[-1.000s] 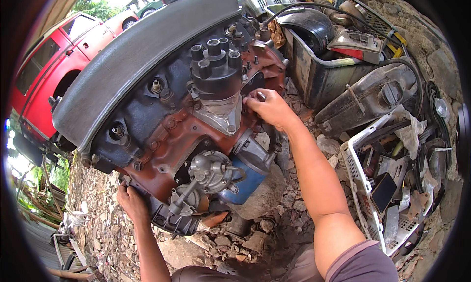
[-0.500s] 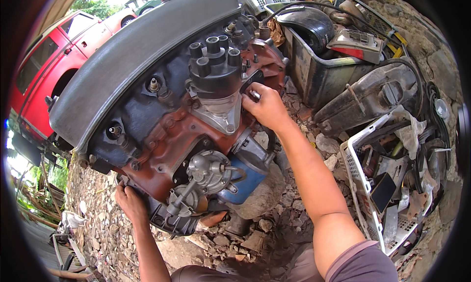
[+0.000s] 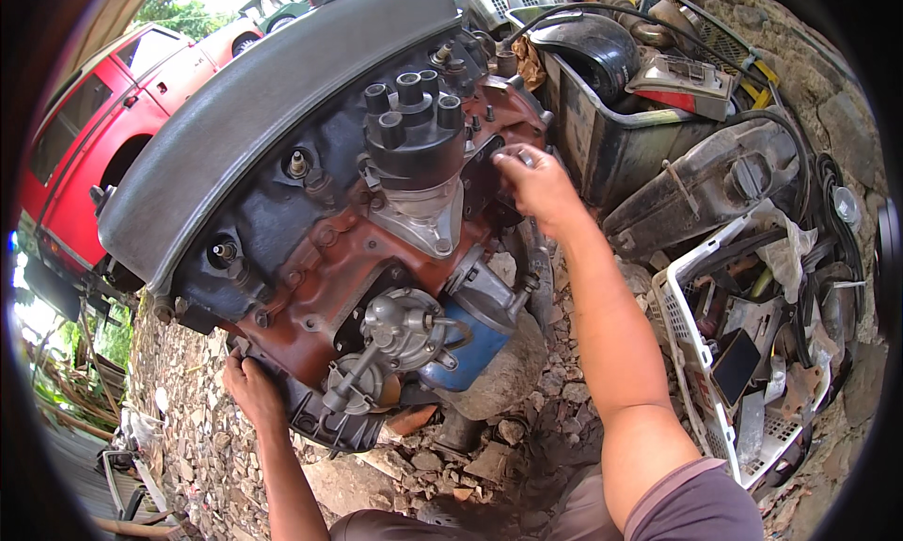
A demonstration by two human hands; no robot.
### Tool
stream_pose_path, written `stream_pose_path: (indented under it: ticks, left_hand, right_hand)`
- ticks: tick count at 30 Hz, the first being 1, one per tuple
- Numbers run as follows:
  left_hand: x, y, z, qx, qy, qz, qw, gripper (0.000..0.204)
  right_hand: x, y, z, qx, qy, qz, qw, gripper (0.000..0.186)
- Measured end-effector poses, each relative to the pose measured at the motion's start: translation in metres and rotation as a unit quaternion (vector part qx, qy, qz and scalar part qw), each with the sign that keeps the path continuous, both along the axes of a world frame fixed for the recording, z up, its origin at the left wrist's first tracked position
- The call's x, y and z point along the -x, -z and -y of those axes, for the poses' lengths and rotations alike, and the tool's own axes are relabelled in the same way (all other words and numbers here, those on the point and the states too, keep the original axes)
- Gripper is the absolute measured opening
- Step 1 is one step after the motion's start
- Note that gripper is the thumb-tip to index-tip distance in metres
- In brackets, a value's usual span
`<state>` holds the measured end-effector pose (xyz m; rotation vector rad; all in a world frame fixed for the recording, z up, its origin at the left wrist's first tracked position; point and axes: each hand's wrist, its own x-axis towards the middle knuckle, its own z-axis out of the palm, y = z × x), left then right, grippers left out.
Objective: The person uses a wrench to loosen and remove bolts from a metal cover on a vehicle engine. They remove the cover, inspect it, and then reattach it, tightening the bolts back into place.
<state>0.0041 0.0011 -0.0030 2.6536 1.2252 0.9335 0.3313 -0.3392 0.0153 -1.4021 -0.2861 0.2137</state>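
Observation:
A large engine with a rust-red block (image 3: 324, 296) stands before me on the rubble. A black distributor cap (image 3: 414, 141) with several towers sits on its silver base (image 3: 423, 223). To the right of it my right hand (image 3: 544, 191) is raised near a dark cover plate (image 3: 482, 160), fingers pinched; a small shiny bit shows at the fingertips, too small to name. My left hand (image 3: 252, 390) grips the engine's lower left edge, thumb on top, other fingers partly hidden. Lower in the middle are a metal fuel pump (image 3: 400, 329) and a blue oil filter (image 3: 470, 348).
A long grey valve cover (image 3: 282, 118) tops the engine. At right stand a black bin (image 3: 611, 151) with a dark helmet-like shell, a grimy metal pan (image 3: 705, 188) and a white crate (image 3: 696, 353) of parts. A red vehicle (image 3: 103, 127) is parked behind; stones (image 3: 489, 461) cover the ground.
My right hand has moved a little right and up, off the spot beside the distributor base, uncovering more of the dark plate. My left hand stays on the engine's edge.

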Motion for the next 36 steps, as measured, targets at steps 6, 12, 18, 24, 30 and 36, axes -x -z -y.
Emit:
stream_pose_path:
  ticks: [6, 12, 18, 24, 30, 36]
  left_hand:
    - [-0.004, -0.006, 0.009, 0.055, -0.016, 0.073, 0.996, 0.041]
    - [-0.001, 0.001, 0.001, 0.01, 0.003, 0.063, 0.998, 0.041]
    - [-0.001, 0.006, 0.0, -0.026, -0.006, 0.044, 0.999, 0.041]
    - [0.011, 0.018, -0.022, -0.094, 0.012, -0.03, 0.995, 0.041]
    - [0.006, 0.016, -0.017, -0.081, 0.017, -0.031, 0.996, 0.041]
    - [0.008, 0.014, -0.017, -0.074, 0.005, -0.032, 0.997, 0.042]
  right_hand:
    - [-0.021, -0.003, 0.01, -0.395, 0.058, -0.118, 0.909, 0.016]
    - [-0.03, 0.013, 0.002, -0.497, 0.199, -0.14, 0.833, 0.015]
    - [-0.02, 0.028, -0.02, -0.466, 0.167, -0.182, 0.85, 0.037]
    - [-0.013, 0.036, -0.018, -0.322, 0.028, -0.162, 0.932, 0.021]
    - [-0.023, 0.04, 0.015, -0.01, -0.028, -0.13, 0.991, 0.014]
    - [-0.025, 0.025, 0.023, -0.222, -0.003, -0.166, 0.961, 0.01]
